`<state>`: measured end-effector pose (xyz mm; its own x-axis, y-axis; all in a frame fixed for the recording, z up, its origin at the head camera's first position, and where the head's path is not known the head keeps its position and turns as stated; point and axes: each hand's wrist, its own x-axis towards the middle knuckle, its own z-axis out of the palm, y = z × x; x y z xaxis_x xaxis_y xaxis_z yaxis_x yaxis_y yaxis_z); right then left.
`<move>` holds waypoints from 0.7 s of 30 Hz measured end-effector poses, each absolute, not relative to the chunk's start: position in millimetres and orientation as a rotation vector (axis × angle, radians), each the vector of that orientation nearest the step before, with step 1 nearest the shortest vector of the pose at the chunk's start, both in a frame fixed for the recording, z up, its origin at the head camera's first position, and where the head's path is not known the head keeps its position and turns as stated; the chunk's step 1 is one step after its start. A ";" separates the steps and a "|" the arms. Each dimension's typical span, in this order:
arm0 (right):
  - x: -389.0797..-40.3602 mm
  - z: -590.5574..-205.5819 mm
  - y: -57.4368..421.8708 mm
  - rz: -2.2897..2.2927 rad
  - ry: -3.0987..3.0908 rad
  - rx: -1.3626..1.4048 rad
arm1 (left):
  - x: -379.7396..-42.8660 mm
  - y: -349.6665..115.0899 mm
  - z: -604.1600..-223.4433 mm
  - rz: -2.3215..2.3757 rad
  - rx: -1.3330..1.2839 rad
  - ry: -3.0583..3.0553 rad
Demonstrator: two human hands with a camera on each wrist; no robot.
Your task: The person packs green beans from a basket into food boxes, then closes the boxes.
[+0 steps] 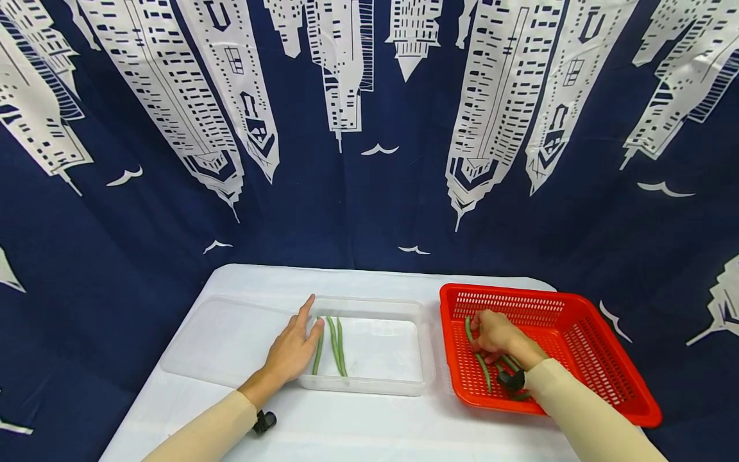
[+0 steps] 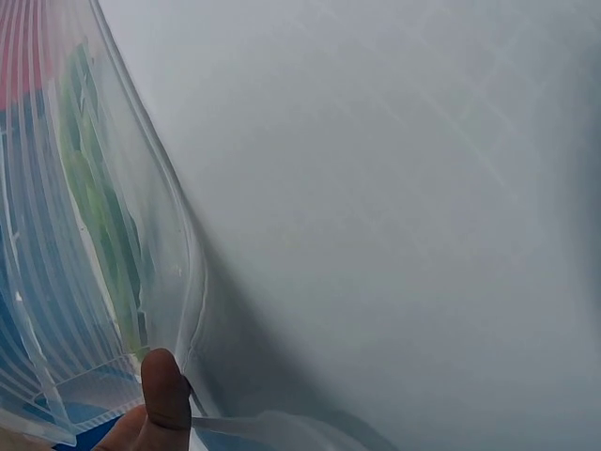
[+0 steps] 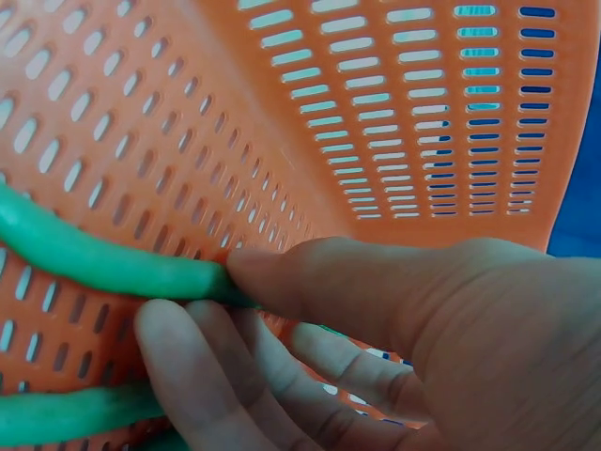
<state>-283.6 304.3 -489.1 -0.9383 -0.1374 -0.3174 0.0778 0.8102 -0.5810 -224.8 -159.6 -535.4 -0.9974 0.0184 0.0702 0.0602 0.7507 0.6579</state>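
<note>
My right hand is inside the red basket, at its left part. Its thumb and fingers pinch the end of a green bean, seen close in the right wrist view. Another green bean lies below it in that view. Over the left edge of a clear plastic container, my left hand rests with fingers extended and the thumb spread. Three green beans lie lengthwise in the container's left part, one of them right by the left thumb. The left wrist view shows the thumb at the container's rim.
A clear flat lid lies on the white table, left of the container and partly behind the left forearm. Beyond the table's back edge hangs a dark blue cloth printed with white buildings. More beans show under the right wrist.
</note>
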 end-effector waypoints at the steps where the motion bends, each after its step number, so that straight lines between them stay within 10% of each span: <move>1: -283.7 -489.2 304.4 -0.869 2.649 -0.039 | -225.0 -159.5 -535.4 -1.087 -0.066 -2.883; 21: -277.0 -481.1 306.7 -1.034 2.568 0.028 | -223.8 -158.5 -534.3 -1.098 -0.060 -2.890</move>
